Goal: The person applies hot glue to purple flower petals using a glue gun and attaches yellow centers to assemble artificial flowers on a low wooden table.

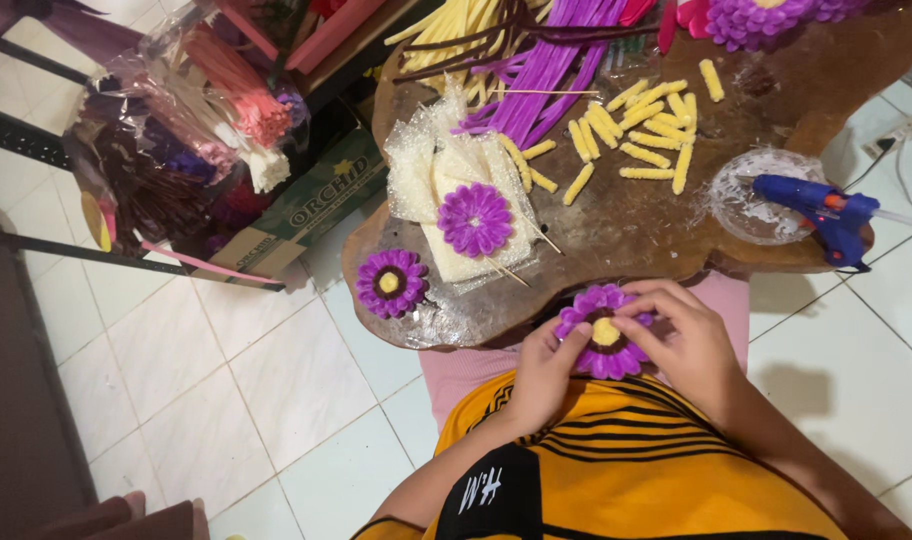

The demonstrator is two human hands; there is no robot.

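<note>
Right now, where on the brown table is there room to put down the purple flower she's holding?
Bare wood shows between the cut yellow pieces and the near edge, left of the blue glue gun. A small patch lies below the flower on white squares. The far end, with the long purple and yellow stems, is crowded.

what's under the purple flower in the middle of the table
The purple flower lies on a stack of white mesh squares, with thin wooden sticks poking out beneath. The flower hides the stack's middle.

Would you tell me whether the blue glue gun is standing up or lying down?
Lying down: the glue gun rests on its side, nozzle over the clear dish.
</note>
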